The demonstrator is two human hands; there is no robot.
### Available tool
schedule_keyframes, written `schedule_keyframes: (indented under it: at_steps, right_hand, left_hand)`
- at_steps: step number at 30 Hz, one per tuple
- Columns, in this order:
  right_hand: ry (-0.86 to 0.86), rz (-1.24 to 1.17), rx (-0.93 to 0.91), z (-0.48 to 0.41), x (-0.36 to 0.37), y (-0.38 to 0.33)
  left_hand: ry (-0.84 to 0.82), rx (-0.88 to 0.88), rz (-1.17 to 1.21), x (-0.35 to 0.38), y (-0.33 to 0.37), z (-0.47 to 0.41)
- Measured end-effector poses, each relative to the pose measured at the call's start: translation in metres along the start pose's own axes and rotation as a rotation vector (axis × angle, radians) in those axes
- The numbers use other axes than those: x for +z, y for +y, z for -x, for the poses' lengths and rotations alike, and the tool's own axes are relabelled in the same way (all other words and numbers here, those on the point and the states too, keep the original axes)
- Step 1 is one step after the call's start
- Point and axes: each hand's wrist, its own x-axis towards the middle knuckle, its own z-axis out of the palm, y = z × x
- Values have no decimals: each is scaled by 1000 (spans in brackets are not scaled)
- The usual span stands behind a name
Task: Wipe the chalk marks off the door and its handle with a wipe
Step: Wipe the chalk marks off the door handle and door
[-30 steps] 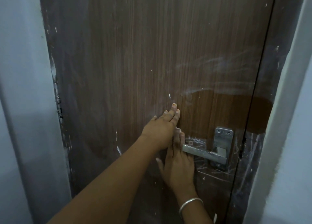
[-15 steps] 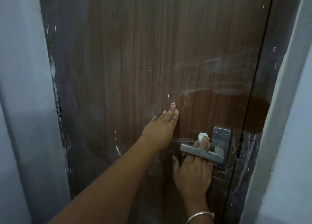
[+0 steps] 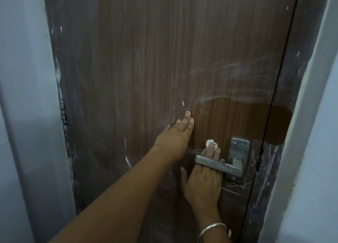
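Brown wood-grain door (image 3: pixel 146 59) fills the view. Left hand (image 3: pixel 173 140) lies flat on the panel, up and left of the handle. Its fingers (image 3: pixel 188 122) are straight, close together, tips pointing up, holding nothing.

Right hand (image 3: pixel 203 184) comes up from below, palm to the door, under the metal handle (image 3: pixel 219 165). Its fingers (image 3: pixel 211 151) pass behind the lever, between lever and door, and show again above it, straight and side by side. The thumb is splayed out to the left on the door, well clear of the wipe.

White wipe (image 3: pixel 209 143) is a small crumpled wad at the tips of the right fingers, pressed to the door under them. Only a bit peeks out just above the fingertips; the rest is hidden beneath the fingers. It sits just above the lever and left of the steel plate (image 3: pixel 239 147), near it but apart.

Chalk marks (image 3: pixel 232 72) show as smeared white streaks up and right of both hands, with a curved smear along the top edge of a darker patch (image 3: pixel 252 118). Thin scratchy white lines (image 3: pixel 236 187) run below the plate and on the dark frame strip (image 3: pixel 270 169) to the right.

Silver bangle (image 3: pixel 212 228) is on the right wrist. Pale grey-blue wall (image 3: pixel 23 114) stands on both sides of the door.
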Motion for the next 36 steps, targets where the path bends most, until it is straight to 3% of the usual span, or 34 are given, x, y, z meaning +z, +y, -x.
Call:
schedule_keyframes:
  at_steps: [8, 13, 20, 25, 32, 36]
  right_hand:
    - [-62, 25, 8, -14, -3, -13]
    - [-158, -29, -131, -13, 8, -23]
    - [-196, -59, -68, -1, 10, -25]
    - [-305, -17, -218, -7, 16, -37]
    - [-220, -52, -97, -1, 10, -30]
    - [-245, -39, -179, 1, 14, -32]
  left_hand:
    - [-17, 8, 1, -1, -1, 0]
    - [-17, 4, 16, -3, -1, 1]
    - [-35, 6, 27, -3, -1, 1]
    - [-38, 7, 28, -3, -2, 1]
    - [-39, 10, 35, -2, -3, 1]
    - [-36, 11, 26, -2, -4, 1]
